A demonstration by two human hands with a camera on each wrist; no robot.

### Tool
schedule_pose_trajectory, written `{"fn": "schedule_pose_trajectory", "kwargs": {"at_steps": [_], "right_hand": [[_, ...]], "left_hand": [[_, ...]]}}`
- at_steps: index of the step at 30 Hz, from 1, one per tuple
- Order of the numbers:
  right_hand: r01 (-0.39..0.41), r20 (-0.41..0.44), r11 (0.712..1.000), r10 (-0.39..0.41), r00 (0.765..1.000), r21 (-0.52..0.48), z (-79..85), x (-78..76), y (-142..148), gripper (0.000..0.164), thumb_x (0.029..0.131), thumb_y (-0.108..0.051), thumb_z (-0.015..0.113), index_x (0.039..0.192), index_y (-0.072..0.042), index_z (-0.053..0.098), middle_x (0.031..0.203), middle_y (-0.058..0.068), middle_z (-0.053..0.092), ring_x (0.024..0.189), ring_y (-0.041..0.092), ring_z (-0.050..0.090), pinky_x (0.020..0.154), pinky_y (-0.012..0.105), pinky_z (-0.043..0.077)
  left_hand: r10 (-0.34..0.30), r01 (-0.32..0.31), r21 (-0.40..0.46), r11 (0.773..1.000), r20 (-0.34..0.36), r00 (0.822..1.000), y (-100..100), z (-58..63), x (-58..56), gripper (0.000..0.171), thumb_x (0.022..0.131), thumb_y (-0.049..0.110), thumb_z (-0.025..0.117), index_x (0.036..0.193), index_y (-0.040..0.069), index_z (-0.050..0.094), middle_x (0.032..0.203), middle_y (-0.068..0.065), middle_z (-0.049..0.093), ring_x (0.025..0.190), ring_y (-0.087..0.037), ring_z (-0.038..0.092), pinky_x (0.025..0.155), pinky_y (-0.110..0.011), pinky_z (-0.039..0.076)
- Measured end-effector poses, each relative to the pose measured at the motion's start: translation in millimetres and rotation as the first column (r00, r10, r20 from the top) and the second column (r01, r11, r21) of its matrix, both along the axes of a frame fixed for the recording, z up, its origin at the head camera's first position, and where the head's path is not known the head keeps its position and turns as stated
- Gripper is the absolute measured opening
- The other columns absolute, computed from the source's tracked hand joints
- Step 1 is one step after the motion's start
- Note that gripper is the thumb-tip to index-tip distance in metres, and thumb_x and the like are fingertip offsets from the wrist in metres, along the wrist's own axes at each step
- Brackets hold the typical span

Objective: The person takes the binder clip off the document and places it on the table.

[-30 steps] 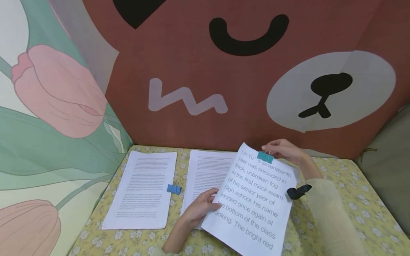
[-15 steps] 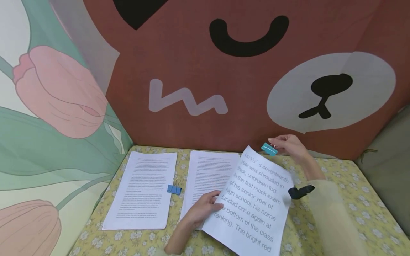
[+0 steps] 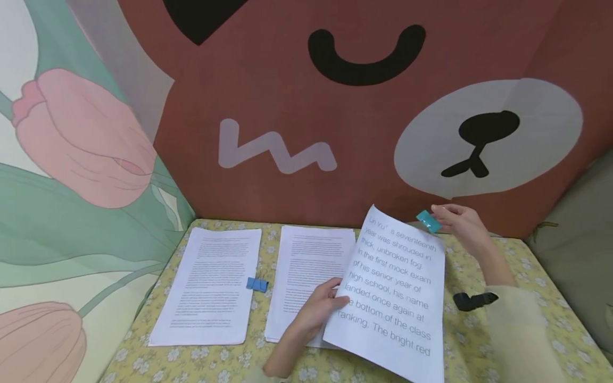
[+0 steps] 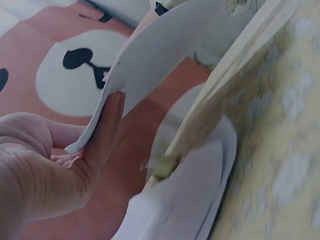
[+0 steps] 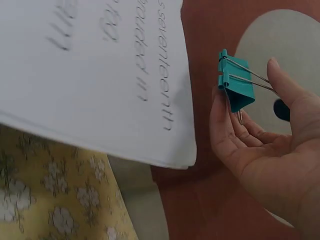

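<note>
My left hand [image 3: 316, 311] grips the left edge of a raised stack of large-print sheets [image 3: 392, 298], thumb in front. In the left wrist view its fingers [image 4: 107, 132] lie behind the bending paper [image 4: 145, 65]. Beyond the stack's top right corner, my right hand [image 3: 464, 226] pinches a teal binder clip [image 3: 428, 222] by its wire handles. The right wrist view shows this clip [image 5: 237, 82] apart from the paper, between thumb and fingers.
Two small-print stacks lie on the flowered tablecloth [image 3: 206, 354]: one at left [image 3: 210, 287], one in the middle [image 3: 306, 255], partly behind my left hand. A blue binder clip [image 3: 257, 284] sits at the left stack's right edge. A bear-print backdrop [image 3: 268, 197] stands behind.
The teal clip has come off the top edge of the held sheets and moved right with my right hand. My left hand and the sheets have shifted slightly right.
</note>
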State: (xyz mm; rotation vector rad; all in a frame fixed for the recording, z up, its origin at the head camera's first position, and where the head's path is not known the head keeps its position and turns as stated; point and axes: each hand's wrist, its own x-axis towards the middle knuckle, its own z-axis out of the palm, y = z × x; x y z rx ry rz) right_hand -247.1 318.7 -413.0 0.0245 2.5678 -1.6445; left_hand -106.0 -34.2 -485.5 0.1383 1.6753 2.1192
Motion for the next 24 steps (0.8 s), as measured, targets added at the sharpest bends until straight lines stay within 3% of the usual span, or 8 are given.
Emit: {"fn": "schedule_pose_trajectory", "kwargs": {"at_steps": [4,6,13,18,24], "right_hand": [[0.020,-0.022,1.000,-0.020,1.000,-0.007,-2.5,9.8,18,0.080,0.103,-0.055,0.054,0.150,0.008,0.039,0.131,0.007,0.053,0.108,0.006,0.054,0.087,0.018,0.053],[0.039,-0.034,0.999,-0.040,0.999,-0.025,-5.0,14.4,28,0.075,0.103,-0.054,0.055,0.146,0.006,0.044,0.120,-0.003,0.056,0.103,0.001,0.054,0.082,0.014,0.052],[0.058,0.012,0.996,-0.058,0.998,-0.064,-18.5,29.2,66,0.043,0.104,-0.050,0.055,0.132,-0.017,0.054,0.106,-0.028,0.060,0.104,-0.003,0.051,0.083,0.018,0.047],[0.062,0.042,0.996,-0.059,0.997,-0.065,-31.7,38.9,88,0.039,0.105,-0.048,0.055,0.134,-0.021,0.055,0.106,-0.031,0.061,0.106,-0.003,0.050,0.083,0.021,0.045],[0.022,0.028,0.997,-0.020,0.999,-0.080,-46.2,50.4,109,0.024,0.107,-0.039,0.055,0.129,-0.030,0.058,0.110,-0.034,0.058,0.103,-0.014,0.051,0.079,0.020,0.044]], "left_hand": [[0.018,-0.018,-0.004,1.000,0.008,1.000,21,2.6,0.3,0.044,0.098,0.001,0.056,0.142,-0.002,0.055,0.107,-0.017,0.075,0.095,-0.032,0.075,0.079,-0.038,0.061],[0.030,-0.029,-0.021,0.999,0.013,0.999,32,3.0,0.8,0.044,0.099,0.002,0.056,0.142,-0.001,0.055,0.106,-0.013,0.076,0.095,-0.029,0.075,0.080,-0.037,0.061],[0.065,-0.064,-0.021,0.998,0.036,0.997,78,-3.3,3.0,0.040,0.098,0.001,0.057,0.137,0.003,0.058,0.103,-0.008,0.076,0.096,-0.026,0.074,0.087,-0.038,0.058],[0.103,-0.098,-0.077,0.992,0.062,0.993,102,-7.2,3.5,0.037,0.097,0.002,0.059,0.133,0.007,0.060,0.099,-0.004,0.074,0.092,-0.023,0.072,0.089,-0.041,0.055],[0.162,-0.150,-0.119,0.982,0.096,0.982,122,-19.8,2.3,0.040,0.096,0.002,0.061,0.136,0.007,0.059,0.100,-0.002,0.071,0.094,-0.021,0.069,0.095,-0.046,0.053]]}}
